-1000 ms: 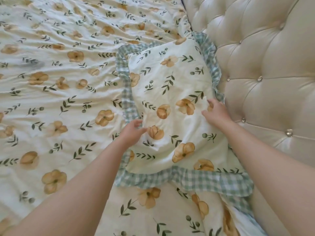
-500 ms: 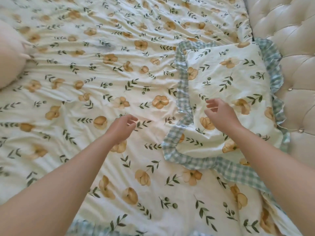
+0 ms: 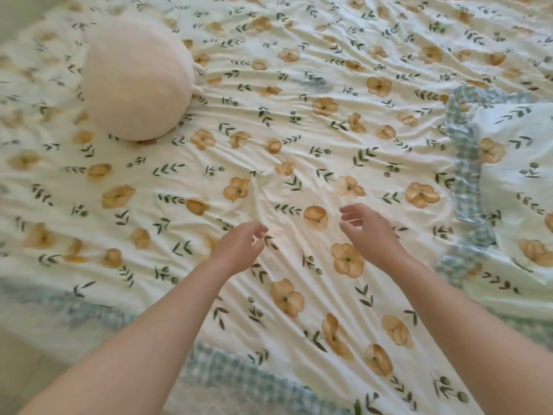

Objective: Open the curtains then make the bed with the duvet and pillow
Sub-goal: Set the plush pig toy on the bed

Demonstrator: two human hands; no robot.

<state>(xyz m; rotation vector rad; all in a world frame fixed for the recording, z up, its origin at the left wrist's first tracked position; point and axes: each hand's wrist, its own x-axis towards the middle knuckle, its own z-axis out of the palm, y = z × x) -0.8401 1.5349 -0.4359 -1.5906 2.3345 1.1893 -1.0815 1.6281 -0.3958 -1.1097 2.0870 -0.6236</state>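
The cream duvet [image 3: 299, 121] with orange flowers and green sprigs lies spread and wrinkled over the bed. A matching pillow [image 3: 517, 187] with a green gingham frill rests at the right edge of the view. Both of my hands hover just above the duvet's middle, left of the pillow. My left hand [image 3: 239, 247] has loosely curled fingers and holds nothing. My right hand [image 3: 368, 232] is open with fingers apart, also holding nothing.
A round pale pink cushion [image 3: 134, 88] sits on the duvet at the upper left. The duvet's gingham border [image 3: 227, 375] hangs along the near bed edge. Pale floor [image 3: 21, 366] shows at the lower left.
Both hands have left the pillow and moved left over the duvet. The view has swung left, so the headboard is gone and the pink cushion shows.
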